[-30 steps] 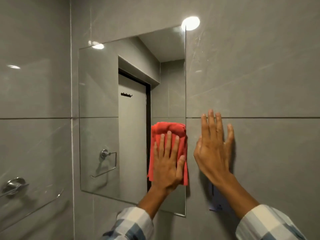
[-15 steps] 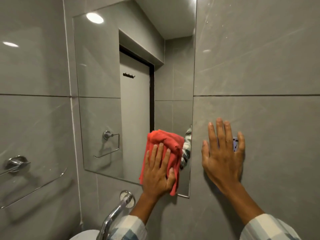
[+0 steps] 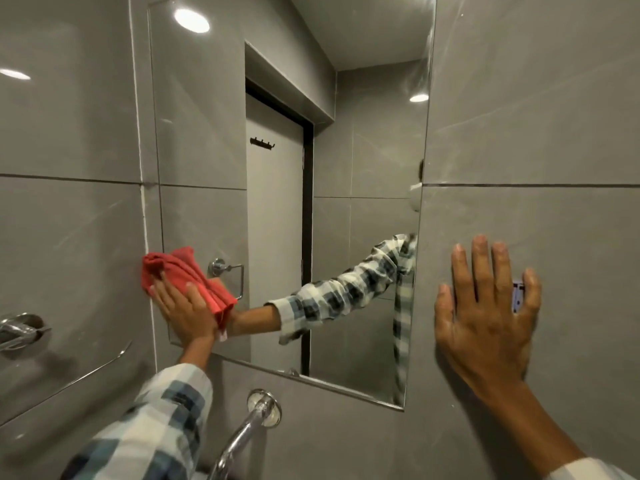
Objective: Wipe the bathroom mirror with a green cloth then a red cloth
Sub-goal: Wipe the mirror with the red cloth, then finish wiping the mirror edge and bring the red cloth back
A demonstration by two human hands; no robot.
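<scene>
The frameless mirror [image 3: 207, 133] hangs on the grey tiled wall. My left hand [image 3: 185, 311] presses a bunched red cloth [image 3: 180, 271] flat against the mirror's lower left corner, fingers spread over it. The cloth spills past the mirror's left edge onto the tile. My right hand [image 3: 485, 320] lies flat on the tile to the right of the mirror, fingers apart, partly covering a small blue-white sticker [image 3: 517, 296]. The mirror reflects my checked sleeve and forearm. No green cloth is in view.
A chrome tap [image 3: 249, 424] juts from the wall just below the mirror. A chrome towel rail [image 3: 24, 329] is fixed to the left wall. The mirror reflects a door, wall hooks and a towel ring.
My left hand has swept the red cloth from the mirror's lower right to its lower left corner. The view has dropped and moved closer. My right hand stays on the tile.
</scene>
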